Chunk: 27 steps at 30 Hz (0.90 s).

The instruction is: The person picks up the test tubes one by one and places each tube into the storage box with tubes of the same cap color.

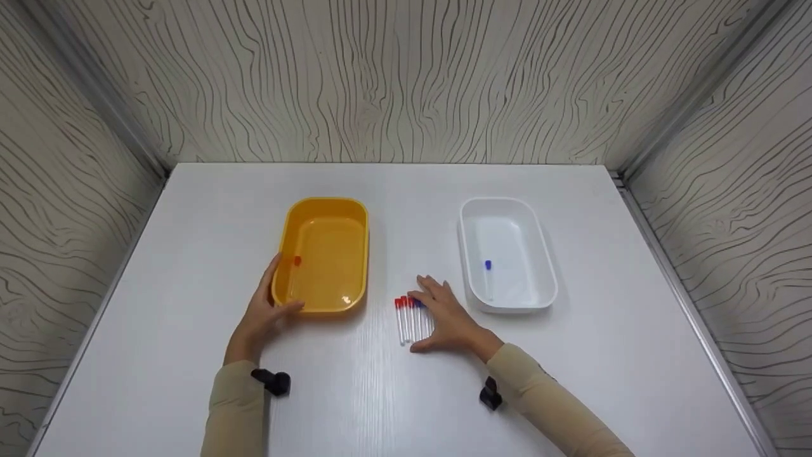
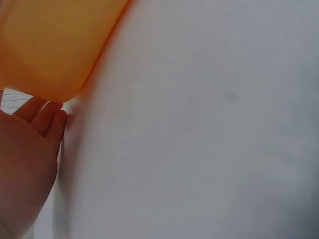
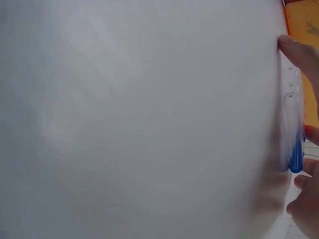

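Note:
On the table's left, my left hand (image 1: 261, 315) grips the near-left corner of a yellow tub (image 1: 325, 311), fingers along its outer side wall and thumb at the near rim. Inside that tub lies a clear tube with a red cap (image 1: 297, 261). My right hand (image 1: 448, 319) is spread over a row of several clear capped tubes (image 1: 402, 324), thumb by their plain ends and fingers by the caps. Red caps show at the row's left, then a blue one; the hand hides the rest. The right wrist view shows a blue-capped tube (image 3: 294, 119) between thumb and fingers.
A white tub (image 1: 514, 309) stands to the right and holds one blue-capped tube (image 1: 488, 279). Wood-patterned walls (image 1: 380, 82) enclose the white table (image 1: 355, 393) at the back and both sides. Black wrist devices (image 1: 277, 383) sit on both sleeves.

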Each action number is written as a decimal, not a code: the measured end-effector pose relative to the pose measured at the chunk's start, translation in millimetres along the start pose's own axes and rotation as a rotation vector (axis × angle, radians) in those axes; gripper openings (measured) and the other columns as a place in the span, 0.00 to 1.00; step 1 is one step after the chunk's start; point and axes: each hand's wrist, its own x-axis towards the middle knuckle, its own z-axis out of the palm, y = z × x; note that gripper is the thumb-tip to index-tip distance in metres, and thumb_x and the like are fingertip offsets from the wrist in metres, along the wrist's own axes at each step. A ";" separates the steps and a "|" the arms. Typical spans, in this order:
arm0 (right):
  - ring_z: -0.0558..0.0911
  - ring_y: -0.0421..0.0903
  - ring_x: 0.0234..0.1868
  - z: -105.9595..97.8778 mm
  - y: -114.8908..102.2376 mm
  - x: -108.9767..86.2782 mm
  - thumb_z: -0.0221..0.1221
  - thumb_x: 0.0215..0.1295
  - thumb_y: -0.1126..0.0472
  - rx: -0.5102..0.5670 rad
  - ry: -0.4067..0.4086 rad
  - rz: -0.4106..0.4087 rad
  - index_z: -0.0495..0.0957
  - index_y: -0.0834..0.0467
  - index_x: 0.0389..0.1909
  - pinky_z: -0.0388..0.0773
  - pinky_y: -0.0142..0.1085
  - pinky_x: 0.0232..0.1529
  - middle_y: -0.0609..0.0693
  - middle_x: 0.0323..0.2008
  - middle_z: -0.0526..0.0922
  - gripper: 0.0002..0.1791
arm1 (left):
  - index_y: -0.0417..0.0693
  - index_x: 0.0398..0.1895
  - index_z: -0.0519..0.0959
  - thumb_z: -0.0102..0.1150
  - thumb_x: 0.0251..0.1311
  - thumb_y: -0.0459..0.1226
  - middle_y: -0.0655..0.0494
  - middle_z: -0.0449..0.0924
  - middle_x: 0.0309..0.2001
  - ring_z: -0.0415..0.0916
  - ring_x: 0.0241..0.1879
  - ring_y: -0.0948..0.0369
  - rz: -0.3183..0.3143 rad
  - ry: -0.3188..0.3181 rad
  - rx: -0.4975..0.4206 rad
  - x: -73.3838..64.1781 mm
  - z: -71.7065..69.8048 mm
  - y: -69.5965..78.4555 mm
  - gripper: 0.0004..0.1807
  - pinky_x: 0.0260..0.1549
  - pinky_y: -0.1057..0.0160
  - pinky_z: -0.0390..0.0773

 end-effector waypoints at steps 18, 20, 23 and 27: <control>0.51 0.59 0.78 -15.7 -12.4 6.2 0.75 0.37 0.40 0.078 0.022 0.011 0.64 0.55 0.67 0.42 0.58 0.78 0.60 0.75 0.55 0.54 | 0.69 0.77 0.40 0.67 0.53 0.31 0.58 0.39 0.80 0.44 0.78 0.54 0.113 -0.085 -0.061 2.0 -5.8 -7.6 0.57 0.77 0.44 0.40; 0.50 0.59 0.78 -19.7 -18.1 9.3 0.76 0.37 0.41 0.102 0.030 0.013 0.64 0.55 0.67 0.42 0.58 0.77 0.59 0.75 0.55 0.54 | 0.68 0.77 0.40 0.67 0.53 0.31 0.58 0.39 0.80 0.43 0.78 0.54 0.117 -0.082 -0.059 1.9 -4.9 -7.6 0.57 0.77 0.43 0.39; 0.51 0.58 0.78 -24.5 -26.9 14.6 0.75 0.38 0.42 0.128 0.043 0.015 0.64 0.56 0.67 0.43 0.58 0.78 0.59 0.75 0.56 0.53 | 0.68 0.76 0.40 0.68 0.53 0.34 0.58 0.40 0.79 0.43 0.78 0.54 0.101 -0.074 -0.052 1.0 -3.0 -6.4 0.57 0.77 0.43 0.39; 0.53 0.57 0.78 -28.9 -36.9 22.5 0.74 0.40 0.43 0.151 0.059 0.014 0.63 0.55 0.68 0.45 0.56 0.78 0.58 0.75 0.56 0.53 | 0.66 0.77 0.40 0.71 0.49 0.34 0.56 0.41 0.79 0.45 0.77 0.53 0.111 -0.070 -0.058 -0.1 -0.6 -5.8 0.59 0.77 0.43 0.40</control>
